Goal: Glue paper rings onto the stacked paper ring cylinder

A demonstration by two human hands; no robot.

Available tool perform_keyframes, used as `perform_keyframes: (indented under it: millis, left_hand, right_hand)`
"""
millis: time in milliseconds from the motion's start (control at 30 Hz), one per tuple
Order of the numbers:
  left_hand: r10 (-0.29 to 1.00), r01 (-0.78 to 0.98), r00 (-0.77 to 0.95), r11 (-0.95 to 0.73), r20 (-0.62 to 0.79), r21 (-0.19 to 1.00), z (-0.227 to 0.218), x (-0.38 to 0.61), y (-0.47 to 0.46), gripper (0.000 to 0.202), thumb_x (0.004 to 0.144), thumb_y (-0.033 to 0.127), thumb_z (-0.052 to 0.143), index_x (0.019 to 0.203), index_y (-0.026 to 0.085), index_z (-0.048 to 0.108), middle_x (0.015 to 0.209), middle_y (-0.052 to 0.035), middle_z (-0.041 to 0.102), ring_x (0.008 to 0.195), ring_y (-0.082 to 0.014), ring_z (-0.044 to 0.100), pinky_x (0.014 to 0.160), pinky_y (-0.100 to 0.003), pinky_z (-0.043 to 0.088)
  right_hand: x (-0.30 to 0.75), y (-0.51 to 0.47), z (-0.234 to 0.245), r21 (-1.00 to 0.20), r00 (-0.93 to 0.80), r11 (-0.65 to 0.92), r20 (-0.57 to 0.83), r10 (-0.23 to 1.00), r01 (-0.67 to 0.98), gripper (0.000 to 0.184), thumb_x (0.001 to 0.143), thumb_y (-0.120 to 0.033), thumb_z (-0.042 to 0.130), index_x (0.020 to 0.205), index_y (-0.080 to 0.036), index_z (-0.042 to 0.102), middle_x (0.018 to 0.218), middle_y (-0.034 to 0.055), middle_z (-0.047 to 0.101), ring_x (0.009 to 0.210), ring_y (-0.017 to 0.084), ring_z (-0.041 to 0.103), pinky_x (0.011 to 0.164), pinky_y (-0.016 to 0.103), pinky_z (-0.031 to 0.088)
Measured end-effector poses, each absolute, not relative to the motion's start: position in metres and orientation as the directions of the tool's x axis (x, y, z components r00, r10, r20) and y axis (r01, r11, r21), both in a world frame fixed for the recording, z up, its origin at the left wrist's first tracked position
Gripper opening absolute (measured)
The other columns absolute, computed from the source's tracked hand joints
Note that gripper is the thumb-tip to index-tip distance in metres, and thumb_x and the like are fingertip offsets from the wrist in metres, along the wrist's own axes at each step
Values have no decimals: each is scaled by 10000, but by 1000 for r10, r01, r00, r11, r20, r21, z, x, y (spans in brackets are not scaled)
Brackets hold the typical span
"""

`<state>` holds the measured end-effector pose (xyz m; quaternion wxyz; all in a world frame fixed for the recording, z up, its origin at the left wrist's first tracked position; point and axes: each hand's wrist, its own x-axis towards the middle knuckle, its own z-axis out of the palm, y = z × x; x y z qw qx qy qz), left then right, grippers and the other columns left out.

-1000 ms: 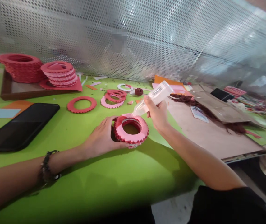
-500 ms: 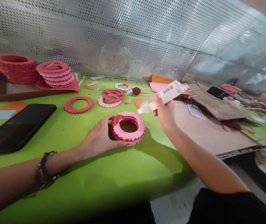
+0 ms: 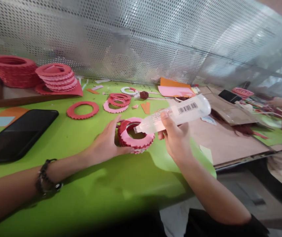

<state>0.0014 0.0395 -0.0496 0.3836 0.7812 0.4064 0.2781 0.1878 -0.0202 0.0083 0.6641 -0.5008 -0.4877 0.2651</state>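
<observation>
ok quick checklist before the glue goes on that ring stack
1. Left hand steadies the ring stack: ok, fingers on its left side.
2. Right hand grips the glue bottle: ok.
3. Nozzle aimed at the stack: ok, tip over the top ring near the hole.
4. Cap off: cannot tell.
5. Top pink ring lined up with the red layers below: cannot tell, edges blurred.
6. Phone away from the glue: ok, off to the left on the green table.
</observation>
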Motion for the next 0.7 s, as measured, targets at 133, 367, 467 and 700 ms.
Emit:
perform_keyframes:
  millis: [133,367,467,700]
  left_hand:
    - [889,537,441,-373,125,756,-48,2,31,1169,585,761,737,1498,251,214,1499,-176,376,1361,-415,415,1117,-584,367]
    - [900,553,384,-404,208,728,-48,7,24,1099,594,821,692,1413,192,314,1325,-156,457,1298,-408,447,1097,-562,383]
    - [903,574,383,-398,195,716,-46,7,24,1059,590,811,703,1373,195,345,1311,-147,459,1280,-413,454,1077,-567,402]
    - [894,581,409,-411,185,702,-44,4,24,1080,615,793,697,1417,185,304,1331,-158,454,1304,-435,422,1075,-587,396]
  right_hand:
    - [189,-21,3,-941,382,308,338,860,141,452,709,-583,732,605,-235,462,463,-64,453,347,63,348,307,226,273]
    - [182,-18,1,-933,312,329,358,880,143,497,720,-588,727,579,-237,404,511,-71,354,441,73,313,387,231,299]
    - [180,-17,-1,-935,309,332,355,882,127,480,715,-568,739,580,-234,423,527,-69,344,470,84,328,430,243,341]
    - [187,-17,-3,-940,258,318,339,905,120,489,761,-573,713,584,-227,418,543,-61,353,482,86,314,436,242,307]
